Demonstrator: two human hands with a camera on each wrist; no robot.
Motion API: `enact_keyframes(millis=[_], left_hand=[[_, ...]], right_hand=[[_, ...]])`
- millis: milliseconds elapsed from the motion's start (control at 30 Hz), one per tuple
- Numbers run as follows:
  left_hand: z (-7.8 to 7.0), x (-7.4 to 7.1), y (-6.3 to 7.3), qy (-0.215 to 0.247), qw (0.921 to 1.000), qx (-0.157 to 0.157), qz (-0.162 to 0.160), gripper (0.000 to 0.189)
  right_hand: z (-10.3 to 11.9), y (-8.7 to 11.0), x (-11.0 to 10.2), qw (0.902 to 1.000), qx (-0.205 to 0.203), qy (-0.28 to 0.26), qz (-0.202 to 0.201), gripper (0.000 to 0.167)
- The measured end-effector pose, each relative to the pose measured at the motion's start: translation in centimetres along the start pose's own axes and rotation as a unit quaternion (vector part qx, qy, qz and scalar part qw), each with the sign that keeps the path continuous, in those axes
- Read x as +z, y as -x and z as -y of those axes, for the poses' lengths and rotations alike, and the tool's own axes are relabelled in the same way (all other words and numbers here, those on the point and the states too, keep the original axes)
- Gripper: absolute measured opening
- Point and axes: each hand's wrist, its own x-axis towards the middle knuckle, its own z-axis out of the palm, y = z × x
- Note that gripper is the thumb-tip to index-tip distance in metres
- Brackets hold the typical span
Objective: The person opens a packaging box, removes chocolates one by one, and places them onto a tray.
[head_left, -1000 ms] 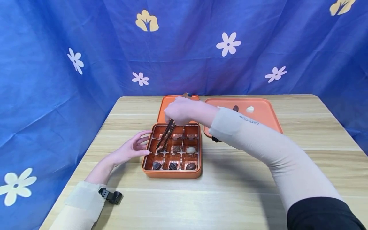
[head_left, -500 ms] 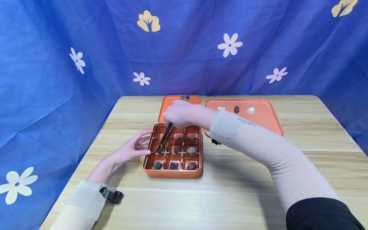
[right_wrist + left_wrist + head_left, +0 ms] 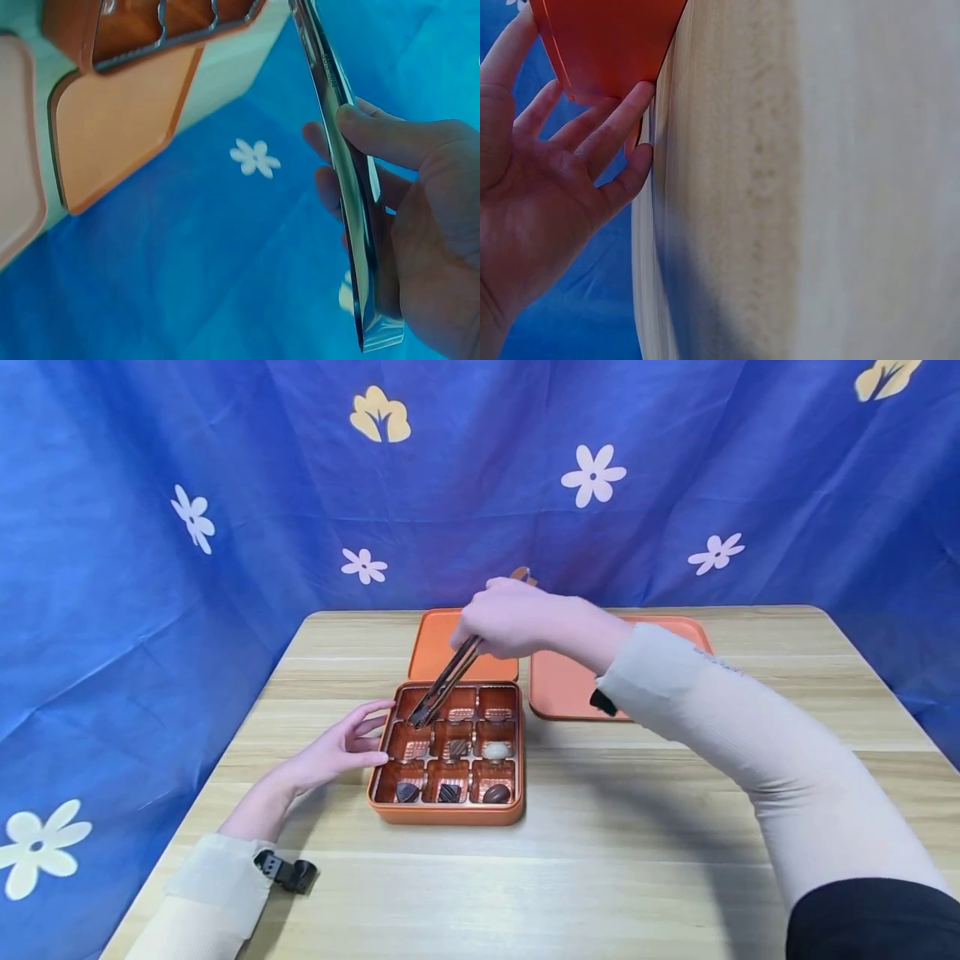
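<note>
In the head view, an orange box (image 3: 450, 814) with a divided brown insert holds chocolates, among them a pale one (image 3: 496, 750), a striped dark one (image 3: 448, 793) and a round brown one (image 3: 497, 793). My left hand (image 3: 330, 758) rests its fingertips and thumb against the box's left side, fingers fairly straight. My right hand (image 3: 510, 617) grips metal tongs (image 3: 349, 180), thumb on one side and fingers on the other. The tongs' tips are over the left column, above the middle-left compartment (image 3: 412, 749), whose ribbed bottom shows. Whether a chocolate is between the tips, I cannot tell.
Behind the box lies its orange lid (image 3: 433, 647). A salmon-coloured tray (image 3: 562, 689) stands to the right, partly hidden by my right forearm. All sit on a wooden table (image 3: 540, 885) against a blue flowered curtain (image 3: 480, 510).
My right hand has lifted the tongs up and to the right, out of the middle-left compartment, where a dark shape was at the tips before. The left hand has stayed against the box.
</note>
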Motion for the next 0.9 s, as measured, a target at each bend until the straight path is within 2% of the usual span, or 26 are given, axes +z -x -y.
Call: enact_keyframes(millis=[133,400,567,767,900], left_hand=[[0.1,-0.1,-0.1,0.003,1.0000,0.003,0.003,0.076],[0.2,0.0,-0.1,-0.002,1.0000,0.005,0.004,0.076],[0.1,-0.1,-0.2,-0.002,0.9999,0.008,0.007,0.075],[0.1,-0.1,-0.1,-0.006,0.9999,0.009,0.005,0.075],[0.2,-0.1,-0.1,-0.006,0.9999,0.008,0.004,0.075]], right_hand=[[-1.5,2.3,-0.4,0.9994,0.014,0.001,-0.033,0.026],[-5.0,8.2,0.7,0.9921,0.108,0.001,-0.064,0.034],[-6.8,11.4,1.7,0.9881,0.126,0.000,-0.088,0.034],[-8.4,14.2,3.2,0.9823,0.164,0.006,-0.092,0.034],[-9.4,15.4,5.4,0.9772,0.189,0.020,-0.095,0.033]])
